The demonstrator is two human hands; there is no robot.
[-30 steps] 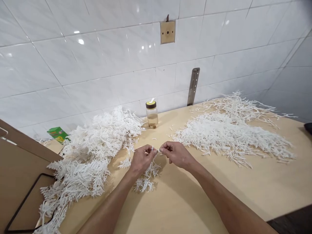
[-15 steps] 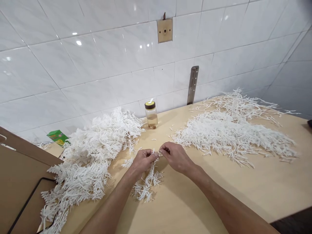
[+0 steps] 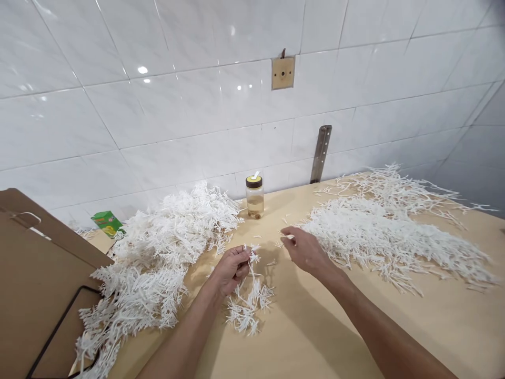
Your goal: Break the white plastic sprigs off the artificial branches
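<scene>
Between the fingers of my left hand (image 3: pixel 232 267) is the upper end of a white branched sprig (image 3: pixel 254 297), its feathery tips hanging down to the tabletop. My right hand (image 3: pixel 303 250) is a little to the right, apart from the sprig, with thumb and forefinger separated and nothing visible between them. To the left lies a big heap of white feathery sprigs (image 3: pixel 169 231). A wide pile of thin white pieces (image 3: pixel 366 231) spreads over the right side, with longer bare strands (image 3: pixel 398 189) behind it. Small white bits lie near my hands.
A lidded jar of liquid (image 3: pixel 255 202) stands near the tiled wall. At the left are a brown cardboard box (image 3: pixel 43 279) and a green packet (image 3: pixel 107 223). A metal bracket (image 3: pixel 321 154) rises at the table's back edge.
My right hand has moved away from my left, and its finger and thumb have parted. The sprig stays in my left hand. The whole view has shifted slightly.
</scene>
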